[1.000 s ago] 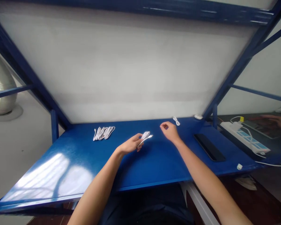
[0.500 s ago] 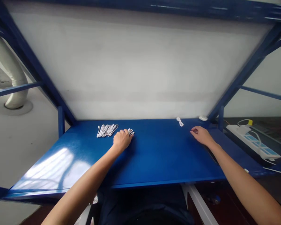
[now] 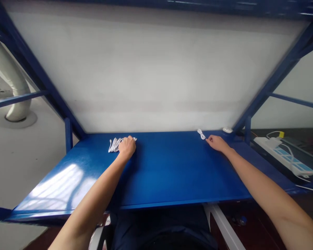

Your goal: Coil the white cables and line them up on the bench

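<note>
My left hand (image 3: 127,147) is closed over a coiled white cable, a bit of which shows past its fingertips. It rests at the right end of a row of coiled white cables (image 3: 114,144) lying side by side on the blue table (image 3: 161,166); the fingers hide part of that row. Farther right, near the back edge, lies a single coiled white cable (image 3: 201,134), bundled at its middle. Just to the right of it is my right hand (image 3: 217,143), fingers bent with thumb and forefinger slightly apart, their tips close to the coil. Nothing shows between them.
A small white rounded object (image 3: 227,130) sits at the table's back right corner. Beyond the right edge lies a white power strip (image 3: 287,156) with plugs and cords. A pale upright panel (image 3: 156,69) in a blue frame stands behind the table.
My left hand has moved left with its cable, up to the row of coiled cables. My right hand has moved left and slightly back, closer to the single coil.
</note>
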A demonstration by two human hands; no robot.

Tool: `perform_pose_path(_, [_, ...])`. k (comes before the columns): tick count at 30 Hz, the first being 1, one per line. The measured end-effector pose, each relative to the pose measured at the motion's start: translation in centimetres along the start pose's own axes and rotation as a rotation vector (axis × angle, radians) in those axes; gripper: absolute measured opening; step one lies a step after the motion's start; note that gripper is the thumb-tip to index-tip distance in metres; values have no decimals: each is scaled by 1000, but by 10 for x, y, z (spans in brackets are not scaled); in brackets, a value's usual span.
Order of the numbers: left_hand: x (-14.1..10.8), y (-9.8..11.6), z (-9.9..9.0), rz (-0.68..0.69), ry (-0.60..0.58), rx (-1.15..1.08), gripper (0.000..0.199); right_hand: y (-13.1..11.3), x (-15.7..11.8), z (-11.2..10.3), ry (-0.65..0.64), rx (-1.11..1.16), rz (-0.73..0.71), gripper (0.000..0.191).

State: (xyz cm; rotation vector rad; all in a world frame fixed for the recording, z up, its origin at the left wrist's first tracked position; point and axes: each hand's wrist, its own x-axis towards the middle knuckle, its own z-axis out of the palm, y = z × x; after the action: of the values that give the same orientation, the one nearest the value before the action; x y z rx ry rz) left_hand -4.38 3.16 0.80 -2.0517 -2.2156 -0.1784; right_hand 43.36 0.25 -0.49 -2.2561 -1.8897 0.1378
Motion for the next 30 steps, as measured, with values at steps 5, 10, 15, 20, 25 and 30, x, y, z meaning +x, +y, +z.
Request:
perform_pose_path(5, [-6, 12, -15, -2, 28, -41, 44, -43, 13, 13, 116, 137, 262, 39])
perform_pose_path(10, [-24, 47, -17, 189, 12, -379, 41, -103, 8, 15, 169, 726, 324, 19])
perform_pose_path(15, [-36, 79, -1, 285, -338, -1060, 34, -176, -25, 28, -17, 1026, 195, 9])
perform_pose_path(20, [-52, 84, 7, 289, -404, -1661, 49, -212, -64, 45, -530, 1637, -64, 10])
perform_pose_path(25, [-54, 84, 11, 301, -347, -1643, 40, -212, -72, 48, -420, 1429, -142, 15])
perform_pose_path(30, [-52, 86, 13, 295, -348, -1560, 40, -206, -74, 38, -131, 1165, -403, 15])
